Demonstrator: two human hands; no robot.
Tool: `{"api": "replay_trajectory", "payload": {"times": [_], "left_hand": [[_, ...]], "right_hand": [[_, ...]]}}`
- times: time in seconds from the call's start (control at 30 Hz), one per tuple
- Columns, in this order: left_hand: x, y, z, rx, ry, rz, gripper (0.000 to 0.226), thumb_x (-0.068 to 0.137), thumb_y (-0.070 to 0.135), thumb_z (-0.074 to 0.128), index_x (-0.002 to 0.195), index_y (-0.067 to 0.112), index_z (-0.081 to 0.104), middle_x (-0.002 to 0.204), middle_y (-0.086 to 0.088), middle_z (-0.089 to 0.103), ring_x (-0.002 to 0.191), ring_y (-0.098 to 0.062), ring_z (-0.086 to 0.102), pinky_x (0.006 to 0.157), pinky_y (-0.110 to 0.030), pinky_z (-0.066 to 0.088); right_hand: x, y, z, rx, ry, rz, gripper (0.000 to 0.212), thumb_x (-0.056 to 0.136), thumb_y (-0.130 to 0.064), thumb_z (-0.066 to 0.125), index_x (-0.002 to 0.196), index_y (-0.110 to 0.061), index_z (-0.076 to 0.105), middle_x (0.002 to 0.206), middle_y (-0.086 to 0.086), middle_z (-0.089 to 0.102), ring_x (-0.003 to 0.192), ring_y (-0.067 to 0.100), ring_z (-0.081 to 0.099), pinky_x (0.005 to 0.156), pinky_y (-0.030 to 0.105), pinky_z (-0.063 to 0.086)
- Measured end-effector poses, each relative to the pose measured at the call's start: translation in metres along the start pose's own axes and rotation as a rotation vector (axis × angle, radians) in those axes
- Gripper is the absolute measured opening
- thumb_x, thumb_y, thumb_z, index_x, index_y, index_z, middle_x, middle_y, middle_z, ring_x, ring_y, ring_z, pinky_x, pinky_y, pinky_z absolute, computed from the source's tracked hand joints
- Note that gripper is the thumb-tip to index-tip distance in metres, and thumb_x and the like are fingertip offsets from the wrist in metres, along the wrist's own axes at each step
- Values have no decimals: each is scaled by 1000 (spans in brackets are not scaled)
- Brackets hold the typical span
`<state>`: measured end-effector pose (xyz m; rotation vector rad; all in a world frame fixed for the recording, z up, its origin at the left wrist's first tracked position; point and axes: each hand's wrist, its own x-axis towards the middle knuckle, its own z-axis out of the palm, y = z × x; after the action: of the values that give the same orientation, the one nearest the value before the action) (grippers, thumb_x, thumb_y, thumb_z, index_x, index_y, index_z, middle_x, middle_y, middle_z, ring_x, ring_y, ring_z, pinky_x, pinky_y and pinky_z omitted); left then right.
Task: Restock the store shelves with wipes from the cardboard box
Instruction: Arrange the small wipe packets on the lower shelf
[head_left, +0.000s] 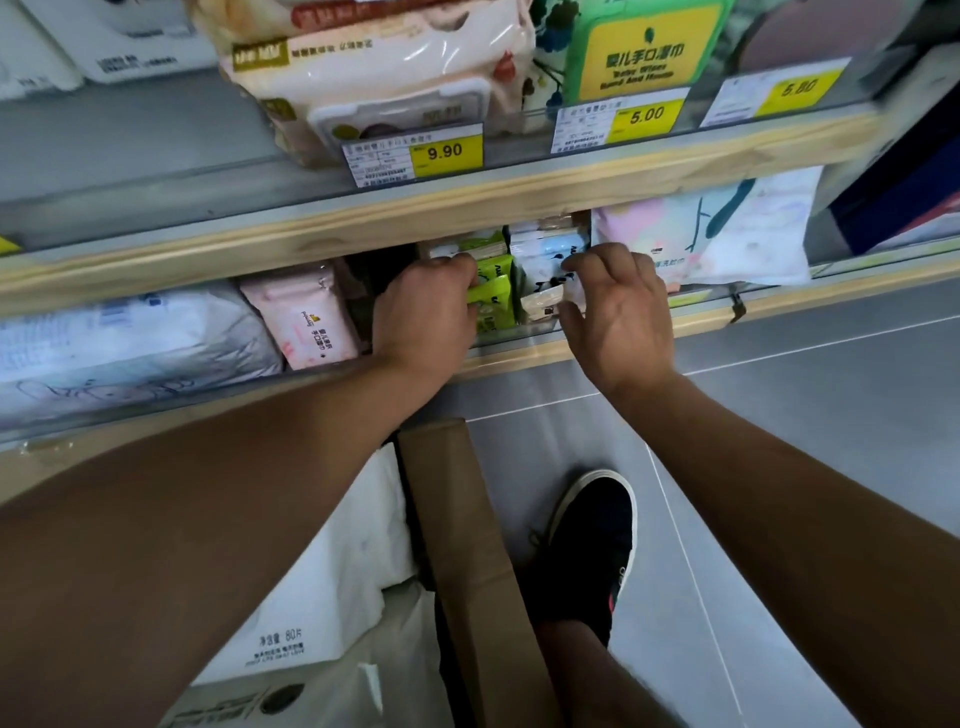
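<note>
On the lower shelf (519, 358), we are seating green wipes packs (493, 296) with our left hand (423, 312) curled on them; right hand (613, 306) is hovering loose, empty. Next probably calls for reaching into the cardboard box (467, 545).

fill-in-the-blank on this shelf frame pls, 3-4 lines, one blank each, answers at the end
1. The left hand grips the ____ wipes packs on the lower shelf.
2. The tag under the big pink pack reads ____.
3. The right hand sits just right of the ____ hand.
4. The cardboard box stands on the floor beside a black ____.

Answers: green; 9.90; left; shoe
</note>
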<state>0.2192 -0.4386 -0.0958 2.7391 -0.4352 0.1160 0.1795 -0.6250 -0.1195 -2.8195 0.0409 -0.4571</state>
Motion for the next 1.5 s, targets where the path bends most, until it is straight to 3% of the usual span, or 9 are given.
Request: {"api": "replay_trajectory", "payload": {"times": [0.4,0.53,0.73,1.0,1.23,1.5], "left_hand": [[11,4,28,36,-88,11,27,80,6,62,106,15,62,102,-16,67,94,-37,62,75,-45,54],[14,2,29,16,-58,-25,26,82,9,64,107,13,62,101,-15,68,94,-36,63,75,-44,54],[10,1,17,-21,-44,-62,33,79,17,67,112,20,62,105,-12,69,96,-34,63,74,-41,54],[-32,7,-63,-46,-40,32,35,82,21,65,117,17,64,113,-8,67,104,-31,58,79,-39,50],[-113,1,-147,-36,-99,61,42,81,25,61,123,18,60,115,-10,66,104,-33,58,82,-39,51],[-226,-23,-215,-48,-98,78,44,81,28,64,124,19,60,122,-5,64,111,-28,57,90,-36,47]], "right_hand": [[-13,3,5,32,44,21,43,77,-14,67,120,-14,60,119,11,57,106,34,53,90,42,44],[-11,-3,-1,43,103,31,35,77,-12,64,111,-15,64,108,12,58,96,35,53,82,42,46],[-23,-8,-7,3,-84,8,53,74,-12,66,127,-18,58,116,10,57,103,34,51,87,41,44],[-29,-49,-83,-92,-382,-22,62,86,-26,63,142,-19,39,136,6,44,123,30,41,102,40,38],[-66,-126,-163,-98,-415,-100,55,87,-30,58,138,-17,42,134,7,44,121,30,41,100,38,38],[-150,-214,-202,-49,-468,-146,55,88,-27,58,140,-21,41,138,2,40,128,27,36,99,35,37]]}}
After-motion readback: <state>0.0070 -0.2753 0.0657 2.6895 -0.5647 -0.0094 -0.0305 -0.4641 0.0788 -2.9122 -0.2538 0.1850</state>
